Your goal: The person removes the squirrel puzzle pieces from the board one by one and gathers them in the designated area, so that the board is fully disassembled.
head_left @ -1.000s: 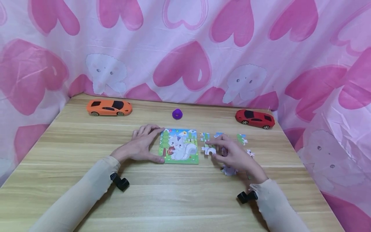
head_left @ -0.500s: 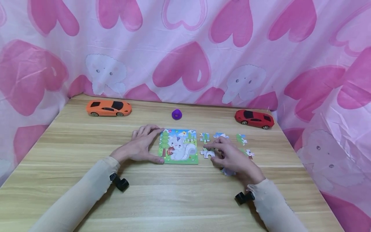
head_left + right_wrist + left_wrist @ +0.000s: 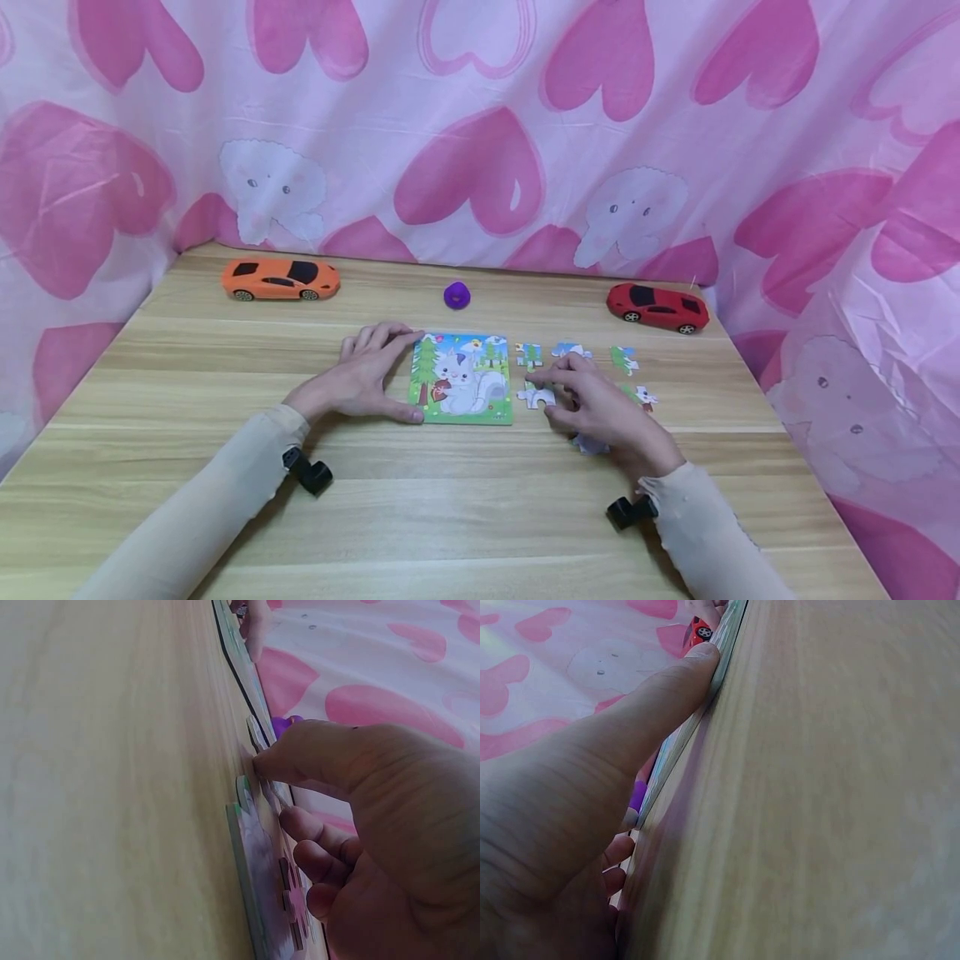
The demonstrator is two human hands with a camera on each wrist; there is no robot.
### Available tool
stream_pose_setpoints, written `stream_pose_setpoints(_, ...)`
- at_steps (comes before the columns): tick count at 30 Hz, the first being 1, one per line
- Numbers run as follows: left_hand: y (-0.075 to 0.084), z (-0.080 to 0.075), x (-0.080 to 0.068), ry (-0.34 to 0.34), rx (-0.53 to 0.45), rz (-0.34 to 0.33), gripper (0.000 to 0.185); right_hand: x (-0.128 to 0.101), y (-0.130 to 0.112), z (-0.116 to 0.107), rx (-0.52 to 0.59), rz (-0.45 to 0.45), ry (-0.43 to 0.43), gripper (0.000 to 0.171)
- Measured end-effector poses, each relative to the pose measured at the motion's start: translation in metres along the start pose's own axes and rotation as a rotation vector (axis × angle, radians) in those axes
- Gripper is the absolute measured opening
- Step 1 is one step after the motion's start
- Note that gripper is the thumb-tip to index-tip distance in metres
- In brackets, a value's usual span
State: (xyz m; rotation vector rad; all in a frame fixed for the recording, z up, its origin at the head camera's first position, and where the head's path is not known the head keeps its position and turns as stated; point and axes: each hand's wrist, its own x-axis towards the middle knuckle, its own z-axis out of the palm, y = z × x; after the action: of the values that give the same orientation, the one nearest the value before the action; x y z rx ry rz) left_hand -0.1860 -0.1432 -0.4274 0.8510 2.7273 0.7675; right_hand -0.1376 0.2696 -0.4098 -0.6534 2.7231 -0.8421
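Note:
A square picture board (image 3: 462, 379) with a white squirrel, trees and a blue sky lies flat on the wooden table (image 3: 420, 517). My left hand (image 3: 365, 375) spans its left side, thumb and index finger straight and spread, their tips resting at the near and far left corners. Right of the board, my right hand (image 3: 596, 408) pinches a jigsaw piece (image 3: 536, 398) between thumb and index finger, down at the tabletop. Just beyond that piece lies another jigsaw piece (image 3: 528, 355). In the right wrist view my thumb (image 3: 311, 754) touches a piece's edge, the other fingers curling behind.
More jigsaw pieces lie around the right hand: one beyond it (image 3: 570, 349), one partly under the palm (image 3: 592, 445), and two to the right. An orange toy car (image 3: 281, 280), a small purple hat-shaped thing (image 3: 457, 295) and a red toy car (image 3: 657, 307) line the back.
My right hand has shifted slightly left and the piece under its fingertips slightly towards me, a little straighter. The left hand stays at the board's corners.

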Motion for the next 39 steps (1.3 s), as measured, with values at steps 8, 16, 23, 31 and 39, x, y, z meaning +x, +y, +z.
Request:
stream_pose_setpoints(8,0.0,-0.001,0.0,0.001,0.0,-0.001,0.134,0.0,-0.001,0.0,0.008,0.008,-0.003,0.055)
stream_pose_setpoints(16,0.0,-0.001,-0.001,-0.001,-0.001,-0.004,0.134,0.0,-0.004,-0.002,0.032,0.01,0.004,0.055)
stream_pose_setpoints(23,-0.001,-0.001,-0.001,-0.003,0.0,-0.01,0.133,0.003,-0.009,-0.002,0.06,-0.03,0.056,0.07)
stream_pose_setpoints(31,-0.001,0.0,-0.002,-0.006,-0.004,-0.009,0.134,0.012,-0.014,-0.004,0.121,-0.05,0.183,0.098)
stream_pose_setpoints(39,-0.002,0.001,-0.003,-0.011,-0.004,-0.013,0.135,0.024,-0.029,-0.007,0.141,-0.078,0.189,0.099)
